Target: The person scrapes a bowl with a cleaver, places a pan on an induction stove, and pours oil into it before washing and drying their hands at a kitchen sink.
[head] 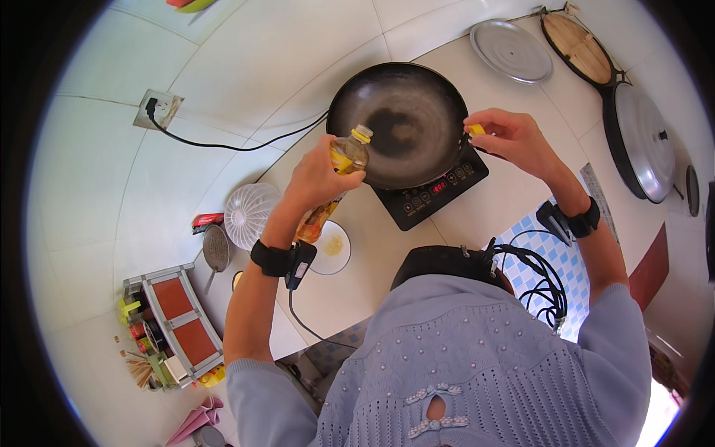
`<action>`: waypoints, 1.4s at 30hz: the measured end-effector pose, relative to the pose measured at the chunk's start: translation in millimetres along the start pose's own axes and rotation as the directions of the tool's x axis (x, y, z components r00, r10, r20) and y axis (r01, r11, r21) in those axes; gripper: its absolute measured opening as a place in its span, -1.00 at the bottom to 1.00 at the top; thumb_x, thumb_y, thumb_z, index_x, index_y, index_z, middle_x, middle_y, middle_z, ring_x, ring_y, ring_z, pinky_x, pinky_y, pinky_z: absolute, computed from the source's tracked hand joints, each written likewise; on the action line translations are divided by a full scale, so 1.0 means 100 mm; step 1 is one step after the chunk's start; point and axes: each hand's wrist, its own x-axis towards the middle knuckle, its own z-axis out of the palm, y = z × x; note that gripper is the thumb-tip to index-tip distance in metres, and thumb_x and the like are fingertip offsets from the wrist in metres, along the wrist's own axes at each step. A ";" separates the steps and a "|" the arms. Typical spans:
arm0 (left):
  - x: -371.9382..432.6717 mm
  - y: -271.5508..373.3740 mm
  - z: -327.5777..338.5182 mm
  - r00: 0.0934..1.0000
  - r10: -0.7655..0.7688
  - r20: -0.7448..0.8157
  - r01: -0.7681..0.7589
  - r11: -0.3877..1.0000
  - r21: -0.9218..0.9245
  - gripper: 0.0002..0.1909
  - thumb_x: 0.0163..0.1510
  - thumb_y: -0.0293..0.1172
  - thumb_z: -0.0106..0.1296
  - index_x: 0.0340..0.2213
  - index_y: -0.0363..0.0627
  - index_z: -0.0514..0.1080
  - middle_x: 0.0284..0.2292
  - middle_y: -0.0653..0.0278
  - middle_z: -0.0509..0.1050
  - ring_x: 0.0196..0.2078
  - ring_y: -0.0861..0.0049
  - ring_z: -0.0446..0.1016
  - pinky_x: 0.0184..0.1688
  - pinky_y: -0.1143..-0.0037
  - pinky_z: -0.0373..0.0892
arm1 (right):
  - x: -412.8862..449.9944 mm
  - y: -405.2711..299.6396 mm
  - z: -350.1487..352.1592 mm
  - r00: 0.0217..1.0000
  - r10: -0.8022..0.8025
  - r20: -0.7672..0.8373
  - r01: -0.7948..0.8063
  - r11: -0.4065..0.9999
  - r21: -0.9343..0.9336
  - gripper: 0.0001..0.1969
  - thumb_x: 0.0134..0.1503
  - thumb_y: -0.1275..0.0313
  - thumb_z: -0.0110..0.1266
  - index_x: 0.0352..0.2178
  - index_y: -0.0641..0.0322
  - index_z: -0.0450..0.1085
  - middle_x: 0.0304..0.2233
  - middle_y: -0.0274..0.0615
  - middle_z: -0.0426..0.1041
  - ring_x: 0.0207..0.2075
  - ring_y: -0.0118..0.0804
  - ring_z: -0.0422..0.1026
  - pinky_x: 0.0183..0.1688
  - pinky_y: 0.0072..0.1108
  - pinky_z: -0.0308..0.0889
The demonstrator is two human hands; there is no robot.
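My left hand (319,177) grips a clear plastic bottle (353,152) of yellow-brown liquid, with a yellow and orange label. Its uncapped neck tilts over the left edge of a dark wok (427,112). No liquid is seen leaving the mouth. Between the thumb and fingers of my right hand (511,137) is a small yellow cap (476,129), at the wok's right rim. The wok rests on a black induction cooker (416,207) with a lit red display. A wet-looking dark patch shows in its bottom. Below the bottle sits a plate (342,262) holding a small pale yellow, finely cut food.
A white plastic basket (251,215) and a metal skimmer (217,248) stand at the left. Nearby is a rack (184,318) with jars and chopsticks. A metal lid (511,50) and a lidded pan (642,142) lie at the right. The black power cord (240,148) runs to a wall socket.
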 end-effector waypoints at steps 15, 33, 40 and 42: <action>0.40 -0.06 0.04 0.996 -0.052 0.075 0.045 0.994 0.099 -0.31 -0.37 -0.12 0.12 -0.23 -0.32 0.19 -0.36 -0.02 0.40 -0.28 0.20 0.39 -0.23 0.43 0.29 | -0.36 0.47 -0.21 0.988 0.134 -0.074 -0.124 0.983 0.132 -0.77 -0.02 0.52 0.01 -0.26 0.33 0.33 -0.44 -0.37 0.37 -0.47 -0.67 0.30 -0.42 -0.82 0.21; 0.51 0.04 0.05 0.993 -0.064 0.097 0.048 0.986 0.159 -0.36 -0.38 -0.13 0.10 -0.27 -0.30 0.20 -0.39 0.03 0.41 -0.32 0.24 0.40 -0.28 0.44 0.30 | -0.31 0.57 -0.20 0.990 0.137 -0.036 -0.130 0.979 0.156 -0.76 -0.02 0.52 0.01 -0.26 0.35 0.32 -0.43 -0.38 0.37 -0.43 -0.66 0.32 -0.35 -0.81 0.24; 0.49 0.09 0.00 0.998 -0.029 0.064 0.020 0.990 0.137 -0.37 -0.37 -0.15 0.10 -0.27 -0.30 0.20 -0.42 0.02 0.41 -0.34 0.23 0.41 -0.29 0.44 0.30 | -0.30 0.55 -0.19 0.987 0.160 -0.028 -0.154 0.977 0.146 -0.75 -0.02 0.51 0.01 -0.25 0.35 0.32 -0.42 -0.38 0.37 -0.42 -0.66 0.32 -0.34 -0.80 0.24; 0.48 0.14 -0.04 0.997 -0.032 0.064 0.022 0.990 0.139 -0.38 -0.37 -0.15 0.09 -0.27 -0.30 0.20 -0.44 0.03 0.41 -0.36 0.22 0.41 -0.30 0.44 0.31 | -0.29 0.55 -0.18 0.988 0.152 -0.032 -0.147 0.981 0.125 -0.75 -0.01 0.50 0.00 -0.25 0.34 0.32 -0.43 -0.37 0.38 -0.44 -0.65 0.33 -0.39 -0.80 0.24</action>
